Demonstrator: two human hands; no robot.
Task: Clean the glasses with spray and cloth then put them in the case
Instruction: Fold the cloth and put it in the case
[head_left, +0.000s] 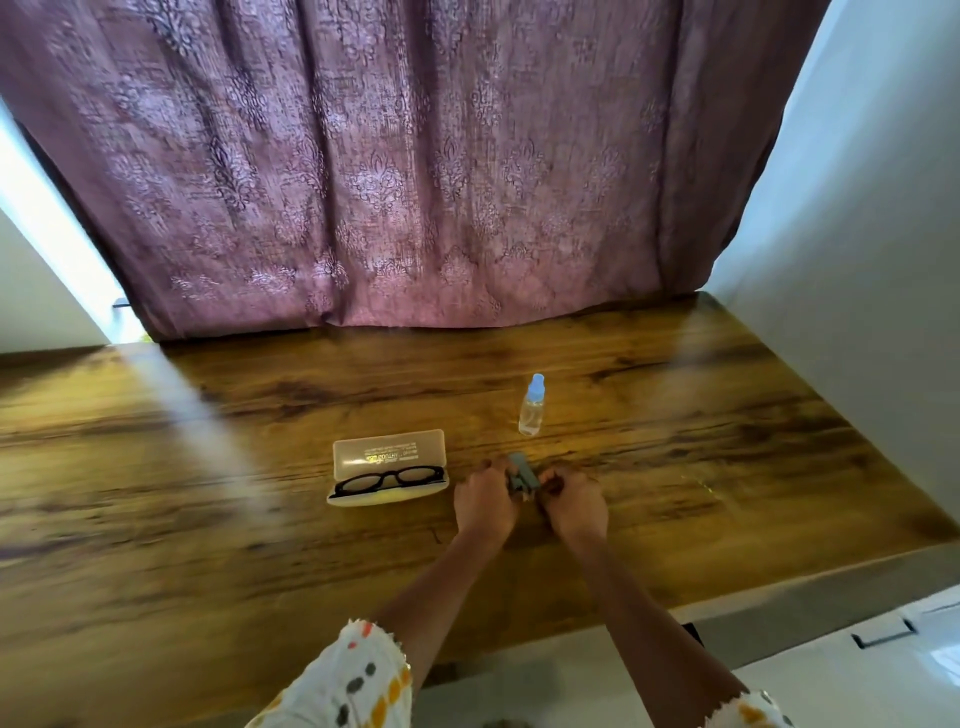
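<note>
Black-framed glasses (390, 480) lie in an open translucent case (388, 450) on the wooden table, left of my hands. A small clear spray bottle (531, 406) with a blue cap stands upright behind my hands. My left hand (483, 503) and my right hand (574, 503) are close together, both gripping a small folded grey cloth (520, 474) between them. The cloth's lower part is hidden by my fingers.
The wooden table (208, 493) runs wide to the left and right. A purple patterned curtain (389, 171) hangs at its far edge. A white wall (857, 234) stands on the right. The table's near edge (779, 587) is at lower right.
</note>
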